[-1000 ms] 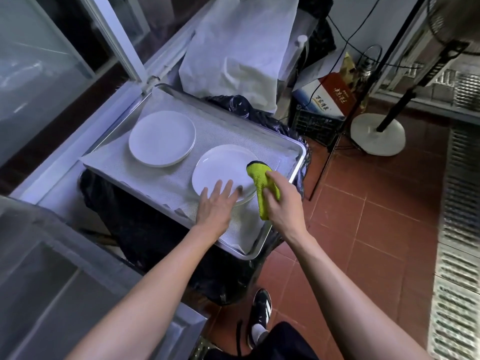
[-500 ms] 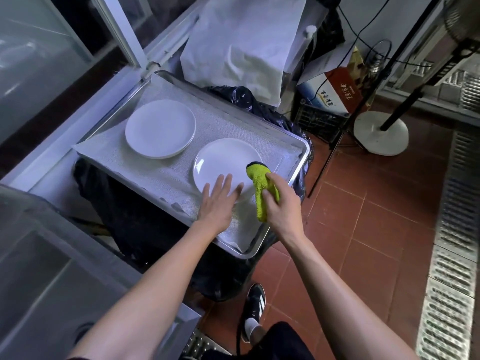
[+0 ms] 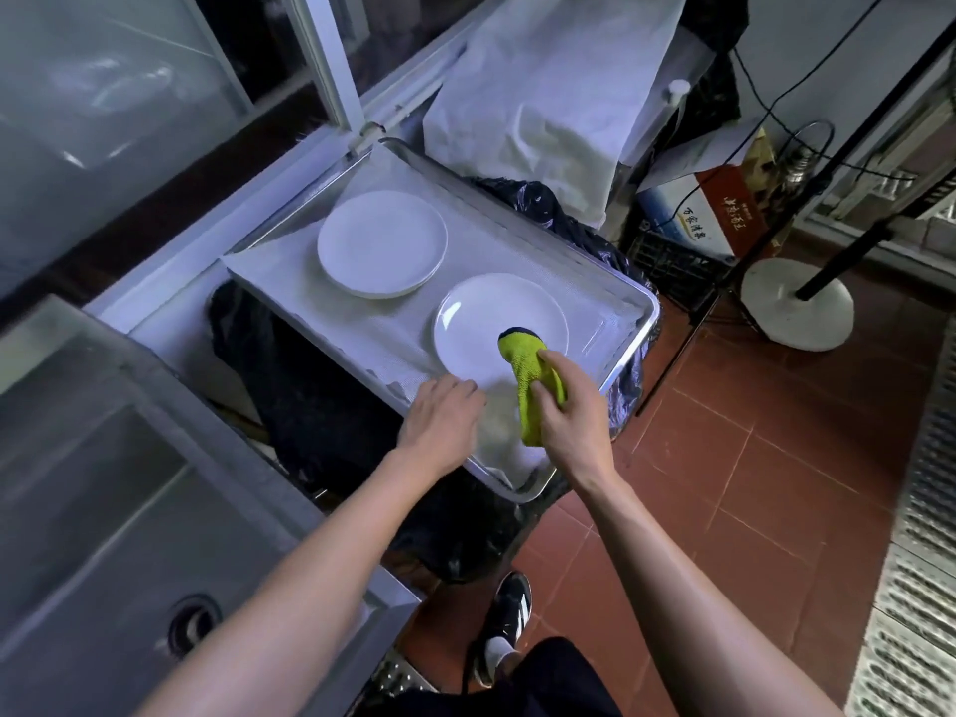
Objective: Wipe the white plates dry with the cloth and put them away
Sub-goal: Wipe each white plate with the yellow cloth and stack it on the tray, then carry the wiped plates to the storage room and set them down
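Two white plates lie on a paper-lined metal tray [image 3: 632,340]. The far plate [image 3: 383,243] sits at the tray's back left, possibly a stack. At the near rim of the closer plate [image 3: 494,310] my left hand [image 3: 439,421] has its fingers curled over the edge, fingertips hidden. My right hand [image 3: 574,421] grips a yellow-green cloth [image 3: 523,357], whose dark-edged tip rests on the near right part of that plate.
A steel sink [image 3: 129,535] lies to the left. The tray rests over a black bag [image 3: 310,406]. Behind it are a white sheet [image 3: 543,95], a cardboard box [image 3: 708,214], cables and a fan base [image 3: 796,302] on red floor tiles. My shoe [image 3: 509,618] is below.
My left hand has slid back from lying flat on the near plate to its near rim, fingers now curled. The cloth's tip has moved slightly further onto the plate.
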`<state>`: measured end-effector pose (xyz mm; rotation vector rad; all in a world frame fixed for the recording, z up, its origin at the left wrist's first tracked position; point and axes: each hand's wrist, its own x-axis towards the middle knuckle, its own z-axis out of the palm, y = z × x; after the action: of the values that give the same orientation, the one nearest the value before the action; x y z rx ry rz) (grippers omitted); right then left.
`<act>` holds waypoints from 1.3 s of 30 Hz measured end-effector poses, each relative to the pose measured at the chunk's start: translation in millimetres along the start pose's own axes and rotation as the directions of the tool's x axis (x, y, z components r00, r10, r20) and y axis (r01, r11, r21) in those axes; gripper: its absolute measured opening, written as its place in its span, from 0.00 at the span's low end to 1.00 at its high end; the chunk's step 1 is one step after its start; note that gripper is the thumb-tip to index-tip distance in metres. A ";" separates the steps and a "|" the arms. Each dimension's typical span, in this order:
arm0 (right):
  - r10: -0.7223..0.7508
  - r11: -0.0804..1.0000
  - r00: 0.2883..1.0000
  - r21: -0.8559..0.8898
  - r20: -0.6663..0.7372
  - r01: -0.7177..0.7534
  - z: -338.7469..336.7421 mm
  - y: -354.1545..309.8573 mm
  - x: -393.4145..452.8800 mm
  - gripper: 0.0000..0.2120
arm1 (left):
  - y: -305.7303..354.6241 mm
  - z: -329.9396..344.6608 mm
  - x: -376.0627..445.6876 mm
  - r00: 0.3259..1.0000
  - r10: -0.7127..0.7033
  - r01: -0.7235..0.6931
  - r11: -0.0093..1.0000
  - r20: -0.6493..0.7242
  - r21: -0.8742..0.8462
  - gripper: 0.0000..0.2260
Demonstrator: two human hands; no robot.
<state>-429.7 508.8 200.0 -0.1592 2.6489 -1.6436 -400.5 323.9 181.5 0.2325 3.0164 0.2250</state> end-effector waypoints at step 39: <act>0.097 0.767 0.934 -0.624 0.345 0.151 264.3 -24.1 -236.8 0.18 | -116.3 38.9 -381.5 0.842 -0.531 0.540 0.830 0.099 -0.142 0.20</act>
<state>-173.6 285.3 95.1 -0.4585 2.7750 -0.5411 -37.8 154.6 161.7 -0.6102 2.8367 0.3989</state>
